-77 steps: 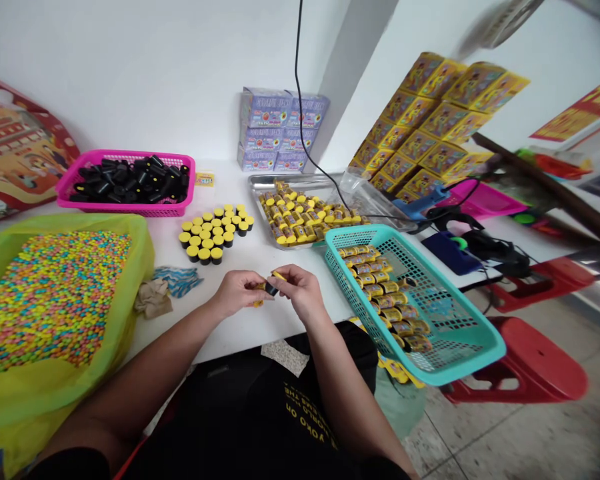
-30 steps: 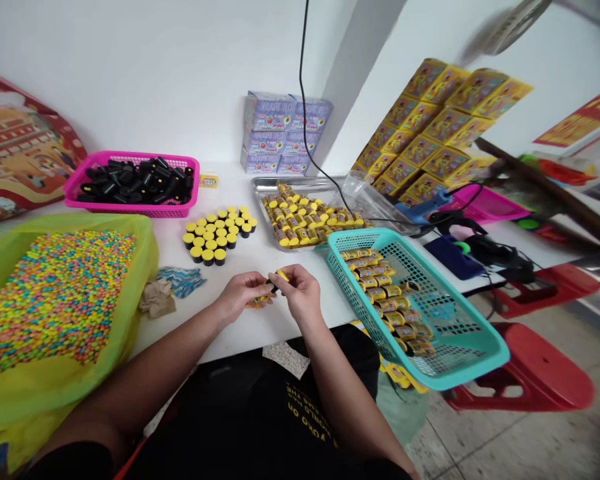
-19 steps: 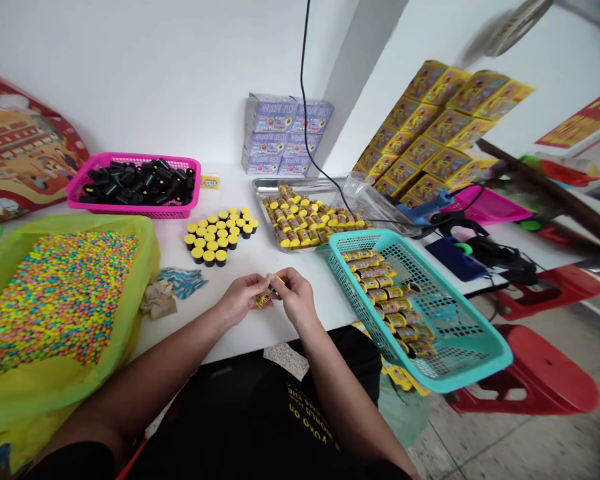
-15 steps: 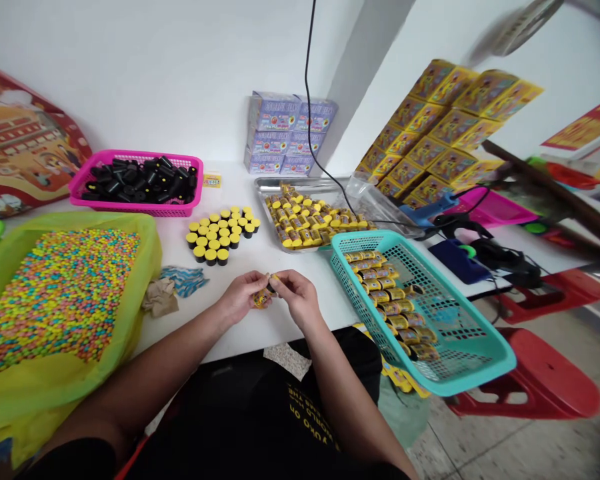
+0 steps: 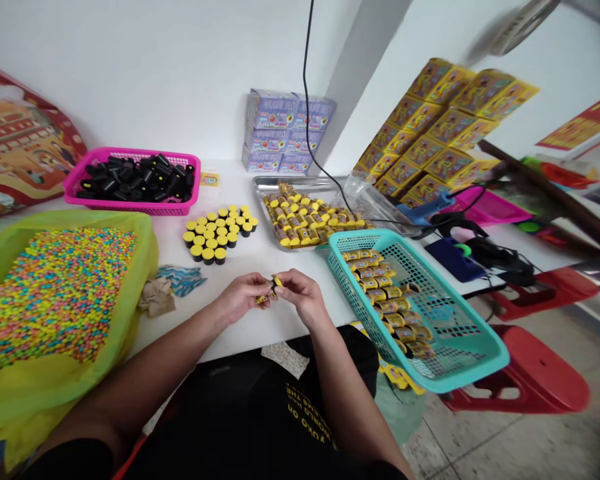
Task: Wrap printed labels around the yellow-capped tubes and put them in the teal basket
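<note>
Above the table's front edge my two hands meet around one small piece. My left hand (image 5: pixel 241 297) is closed, pinching a yellow printed wrapper (image 5: pixel 262 299). My right hand (image 5: pixel 304 298) is closed on a small black canister with a yellow lid (image 5: pixel 279 281); how far the wrapper covers it is hidden by my fingers. Beyond my hands stand several black canisters with yellow lids (image 5: pixel 220 241), upright in a cluster. A metal tray (image 5: pixel 258 189) holds many wrapped canisters (image 5: pixel 300 223). In the teal basket (image 5: pixel 460 313) at right, more wrapped canisters (image 5: pixel 393 305) lie in rows.
A yellow-lined tub (image 5: pixel 147 250) of colourful candies (image 5: pixel 65 293) stands left. Behind it is a pink basket (image 5: pixel 195 193) of black canisters (image 5: pixel 137 177). A striped cloth (image 5: pixel 183 279) lies nearby. Purple boxes (image 5: pixel 273 120) and yellow boxes (image 5: pixel 435 133) are stacked behind; a black cable (image 5: pixel 306 80) hangs down.
My right hand has shifted slightly right and the canister has turned, so its yellow lid shows more clearly. The whole view has drifted a little.
</note>
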Demonstrator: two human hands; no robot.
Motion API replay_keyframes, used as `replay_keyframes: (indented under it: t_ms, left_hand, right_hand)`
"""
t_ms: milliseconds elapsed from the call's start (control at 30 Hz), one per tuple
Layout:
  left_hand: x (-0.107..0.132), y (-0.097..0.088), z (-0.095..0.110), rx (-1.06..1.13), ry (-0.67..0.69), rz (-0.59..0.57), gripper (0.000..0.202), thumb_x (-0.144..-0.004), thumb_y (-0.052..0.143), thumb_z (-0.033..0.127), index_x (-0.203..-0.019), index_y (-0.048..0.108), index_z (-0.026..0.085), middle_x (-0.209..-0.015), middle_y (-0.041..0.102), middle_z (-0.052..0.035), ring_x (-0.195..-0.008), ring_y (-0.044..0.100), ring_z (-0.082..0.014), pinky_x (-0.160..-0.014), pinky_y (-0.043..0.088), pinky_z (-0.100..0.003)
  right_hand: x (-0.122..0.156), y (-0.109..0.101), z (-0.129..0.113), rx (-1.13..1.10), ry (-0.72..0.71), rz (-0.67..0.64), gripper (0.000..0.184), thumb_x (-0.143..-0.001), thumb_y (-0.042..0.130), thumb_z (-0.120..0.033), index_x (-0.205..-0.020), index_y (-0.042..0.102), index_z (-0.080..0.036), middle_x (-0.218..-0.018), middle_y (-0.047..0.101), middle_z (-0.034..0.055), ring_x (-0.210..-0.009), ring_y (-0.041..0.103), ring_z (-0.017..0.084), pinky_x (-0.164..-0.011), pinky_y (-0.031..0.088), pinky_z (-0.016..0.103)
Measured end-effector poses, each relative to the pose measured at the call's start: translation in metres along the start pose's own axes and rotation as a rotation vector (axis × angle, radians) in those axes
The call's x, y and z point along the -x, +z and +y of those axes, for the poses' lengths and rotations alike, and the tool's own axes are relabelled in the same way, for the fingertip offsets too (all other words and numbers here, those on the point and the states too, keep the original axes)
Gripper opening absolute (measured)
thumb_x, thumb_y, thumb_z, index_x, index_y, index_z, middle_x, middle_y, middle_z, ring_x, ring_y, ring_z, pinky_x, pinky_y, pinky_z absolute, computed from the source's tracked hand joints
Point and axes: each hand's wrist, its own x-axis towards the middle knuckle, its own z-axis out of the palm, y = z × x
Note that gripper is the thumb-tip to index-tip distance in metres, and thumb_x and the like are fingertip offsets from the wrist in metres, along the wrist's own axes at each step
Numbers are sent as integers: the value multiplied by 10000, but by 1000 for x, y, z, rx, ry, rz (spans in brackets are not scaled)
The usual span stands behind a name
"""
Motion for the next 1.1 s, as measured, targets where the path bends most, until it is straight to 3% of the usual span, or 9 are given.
replay_keyframes:
  t_ms: [267,467,700,833,967,1100]
  left_hand:
    - [3,3,5,46,-16,-77,331,-639,844,317,-738,574,152,-700,688,-77,-571,617,-157,-541,405,-260]
    - [3,4,4,147,2,-51,283,-673,821,306,-754,596,156,-728,640,-26,-651,614,-144,-599,443,-262]
    - [0,1,6,108,-3,3,271,-742,767,391,-800,640,159,-799,664,-43,-682,618,-153,-623,477,-275]
    - [-5,-3,2,87,-131,-13,427,-801,668,547,-857,684,124,-735,681,-86,-634,632,-167,-593,469,-267]
    - [-6,-4,1,176,-78,40,257,-780,739,389,-766,663,145,-664,638,-30,-573,586,-132,-558,458,-246]
    - [-5,-3,6,206,-30,92,156,-739,767,261,-713,666,144,-689,643,-32,-609,601,-132,-586,475,-244]
  right_hand:
    - [1,-6,-5,92,-136,56,269,-779,741,-394,-1005,737,-249,-839,586,18,-761,578,163,-644,469,290]
    - [5,15,-13,385,-238,-30,434,-810,700,-425,-1212,662,-267,-953,644,53,-847,600,195,-681,505,313]
    - [8,28,-13,431,-324,185,196,-810,697,-368,-952,703,-233,-781,642,28,-708,581,171,-607,489,305]
    - [12,28,-10,613,-438,355,223,-817,667,-310,-1028,673,-238,-845,628,51,-754,586,195,-660,521,345]
    - [17,32,-6,802,-588,228,290,-869,600,-254,-1156,636,-239,-962,635,100,-884,598,237,-774,542,406]
    - [17,34,-2,687,-542,212,333,-897,599,-306,-1225,609,-246,-1021,642,101,-930,614,235,-785,555,392]
